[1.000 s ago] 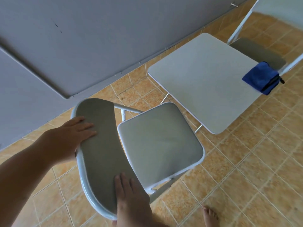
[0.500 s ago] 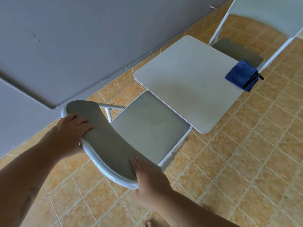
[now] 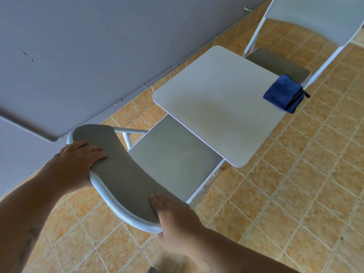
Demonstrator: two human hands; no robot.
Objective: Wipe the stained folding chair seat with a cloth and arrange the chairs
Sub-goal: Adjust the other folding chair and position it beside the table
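A white-framed folding chair with grey padding stands close in front of me. My left hand point(image 3: 78, 158) grips the left end of its backrest point(image 3: 122, 174) and my right hand point(image 3: 173, 215) grips the right end. Its grey seat point(image 3: 173, 154) reaches partly under a small white table point(image 3: 212, 107). A folded blue cloth point(image 3: 283, 93) lies at the table's far right edge. A second folding chair point(image 3: 279, 64) stands on the far side of the table, its seat partly hidden by the tabletop.
A grey wall point(image 3: 98, 46) runs along the left, close behind the near chair. Orange floor tiles point(image 3: 295, 194) spread out to the right and front. A small metal knob point(image 3: 248, 9) sticks out of the wall at the top.
The near chair has slid away from me toward the table, so its seat now lies partly under the tabletop. Both hands stayed on the backrest.
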